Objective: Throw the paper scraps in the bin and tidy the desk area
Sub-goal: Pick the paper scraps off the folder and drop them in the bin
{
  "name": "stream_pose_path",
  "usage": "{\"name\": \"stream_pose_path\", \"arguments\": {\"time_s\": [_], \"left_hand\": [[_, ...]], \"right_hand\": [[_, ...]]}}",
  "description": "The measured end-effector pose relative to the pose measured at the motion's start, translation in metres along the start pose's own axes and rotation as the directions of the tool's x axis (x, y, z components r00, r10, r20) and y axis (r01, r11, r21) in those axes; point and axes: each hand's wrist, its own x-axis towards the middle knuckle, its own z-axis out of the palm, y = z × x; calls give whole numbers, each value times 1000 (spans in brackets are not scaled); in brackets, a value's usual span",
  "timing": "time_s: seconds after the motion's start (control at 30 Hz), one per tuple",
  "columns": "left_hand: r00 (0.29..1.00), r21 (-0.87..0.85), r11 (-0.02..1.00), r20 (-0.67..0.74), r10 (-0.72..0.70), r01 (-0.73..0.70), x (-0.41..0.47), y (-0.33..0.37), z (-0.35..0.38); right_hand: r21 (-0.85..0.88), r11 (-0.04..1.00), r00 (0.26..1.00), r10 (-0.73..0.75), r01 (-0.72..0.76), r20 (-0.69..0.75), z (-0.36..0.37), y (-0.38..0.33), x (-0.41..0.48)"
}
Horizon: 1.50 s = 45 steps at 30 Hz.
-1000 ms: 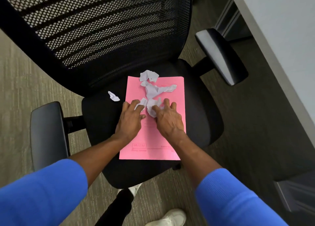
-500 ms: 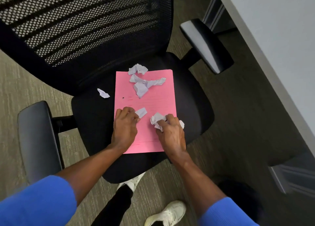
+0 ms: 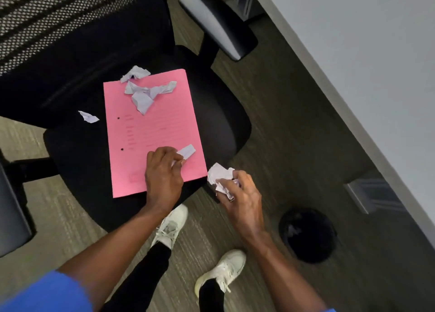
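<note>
Currently, we hold a wad of crumpled paper scraps (image 3: 220, 175) in our right hand (image 3: 240, 194), with the fingers (image 3: 223, 182) closed around it; this hand is off the front right edge of the chair seat (image 3: 221, 123), above the carpet (image 3: 294, 132). Our left hand (image 3: 163, 172) rests on the lower part of the pink folder (image 3: 153, 132), its fingers pinched on a small white scrap (image 3: 186, 152). Loose scraps (image 3: 146, 92) lie clustered at the folder's top edge, one of them partly off the folder. A single scrap (image 3: 89, 117) lies on the seat just beside the folder's left edge. The folder lies flat on the black seat of the office chair, which has a mesh backrest (image 3: 58, 22). A round black bin (image 3: 308, 235) stands on the carpet to the right of our right hand, near the grey bench (image 3: 367, 52). Two white shoes (image 3: 221, 271) show below.
</note>
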Motion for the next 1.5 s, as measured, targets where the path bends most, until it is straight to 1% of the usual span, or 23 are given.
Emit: {"name": "stream_pose_path", "arguments": {"time_s": [0.13,0.23,0.33,0.4,0.5,0.57,0.67,0.73,0.8,0.87,0.9,0.97,1.07,1.1,1.17,1.23,1.33,1.43,1.5], "left_hand": [[999,-28,999,29,41,-40,-21,22,10],[990,-77,990,78,120,-114,-44,38,23],[965,-126,970,139,223,-206,-71,55,43],[942,-151,955,184,280,-255,-87,67,61],[901,-177,935,263,345,-307,-112,85,90],[880,-180,935,324,349,-304,-129,98,111],[842,-190,940,420,338,-283,-153,116,145],[820,-177,949,478,314,-261,-168,126,169],[796,-135,968,551,250,-210,-184,134,193],[754,-78,987,637,158,-140,-197,146,213],[744,-88,991,654,137,-105,-202,154,223],[759,-146,989,640,121,-35,-207,169,246],[735,-51,997,678,-9,59,-211,185,278],[729,-42,997,685,-16,61,-214,187,289],[699,-33,999,715,15,12,-221,189,308],[687,-17,999,726,35,-33,-227,191,326],[683,17,1000,730,-21,13,-236,190,352],[648,60,998,759,-62,25,-244,188,374],[624,64,996,776,-93,69,-248,187,388]], "right_hand": [[27,993,993,114,-113,-38,-11,14,-35],[68,969,969,241,-237,-62,-18,32,-73],[75,911,912,409,-405,-40,-24,56,-120],[66,869,869,493,-490,-33,-29,73,-149],[49,814,812,581,-579,-52,-40,97,-180],[24,793,790,608,-608,-81,-49,113,-196],[52,746,738,664,-664,-121,-63,143,-211],[58,741,727,668,-669,-156,-70,166,-218],[59,742,723,665,-668,-184,-75,186,-222],[34,728,707,675,-685,-211,-80,203,-223],[14,727,706,670,-686,-231,-82,212,-225],[-27,741,720,643,-671,-259,-86,231,-229],[-24,747,721,632,-664,-282,-92,261,-234],[-15,742,713,637,-670,-293,-92,269,-236],[-21,734,703,641,-678,-308,-92,283,-237],[3,702,668,679,-713,-305,-88,297,-236],[101,611,580,782,-785,-228,-84,318,-237],[109,588,561,802,-801,-204,-80,338,-240],[122,580,557,810,-805,-183,-79,347,-240]]}}
